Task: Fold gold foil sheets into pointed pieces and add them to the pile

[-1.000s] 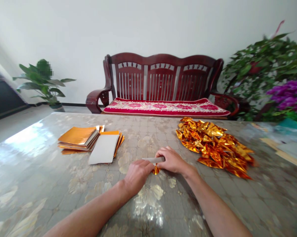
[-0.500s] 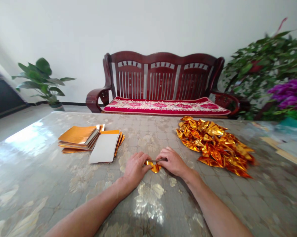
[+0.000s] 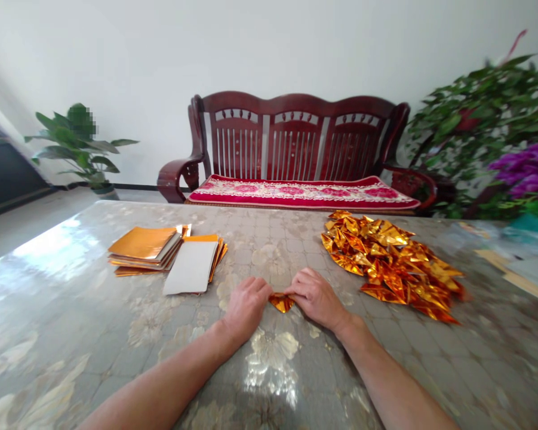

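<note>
A small piece of shiny gold foil paper (image 3: 282,303), partly folded with a pointed lower edge, is between my two hands just above or on the table. My left hand (image 3: 249,303) pinches its left end, fingers curled together. At its right end my right hand (image 3: 316,296) grips with thumb and fingers closed. My fingers cover both ends of the paper. To the left lie stacks of square foil paper (image 3: 141,243), some gold side up, with a pale sheet (image 3: 191,267) on the nearer stack. On the right is a heap of folded gold foil pieces (image 3: 387,263).
The table (image 3: 161,370) has a glossy, flower-patterned cover. Clear plastic and pale card (image 3: 519,272) lie at its right edge. Beyond it stand a dark red wooden bench (image 3: 291,143), a potted plant (image 3: 78,149) and purple flowers (image 3: 526,170).
The foil paper's top edge has been folded or pressed over, and the dark strip and bright band seen before no longer show. My right fingers have shifted slightly inward.
</note>
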### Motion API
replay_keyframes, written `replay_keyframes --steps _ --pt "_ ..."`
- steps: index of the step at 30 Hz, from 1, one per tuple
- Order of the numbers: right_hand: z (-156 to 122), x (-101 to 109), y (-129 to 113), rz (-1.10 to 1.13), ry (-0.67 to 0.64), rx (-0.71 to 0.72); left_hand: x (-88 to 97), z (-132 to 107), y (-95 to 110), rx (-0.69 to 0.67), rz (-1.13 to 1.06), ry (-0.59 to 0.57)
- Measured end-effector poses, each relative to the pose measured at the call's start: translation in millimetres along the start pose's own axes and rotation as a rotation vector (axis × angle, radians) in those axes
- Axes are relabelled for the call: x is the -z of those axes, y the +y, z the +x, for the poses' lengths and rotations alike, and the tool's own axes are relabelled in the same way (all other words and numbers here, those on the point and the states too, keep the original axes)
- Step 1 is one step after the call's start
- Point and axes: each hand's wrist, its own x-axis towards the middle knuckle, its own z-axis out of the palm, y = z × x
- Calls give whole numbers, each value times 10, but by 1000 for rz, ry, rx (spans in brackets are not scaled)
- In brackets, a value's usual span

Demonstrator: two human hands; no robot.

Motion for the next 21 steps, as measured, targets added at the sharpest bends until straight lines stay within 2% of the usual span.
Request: replay_keyframes --steps 6,11,17,21 --pt "-27 41 -12 -85 -32 78 10 -46 10 -136 156 -45" --pt "-61 84 -43 -90 -67 105 69 -84 46 -161 179 -84" --pt "-67 129 -84 -65 -86 44 113 -141 86 -159 139 -35" --pt "-39 115 -75 -34 -66 -67 113 -62 89 -119 130 -15"
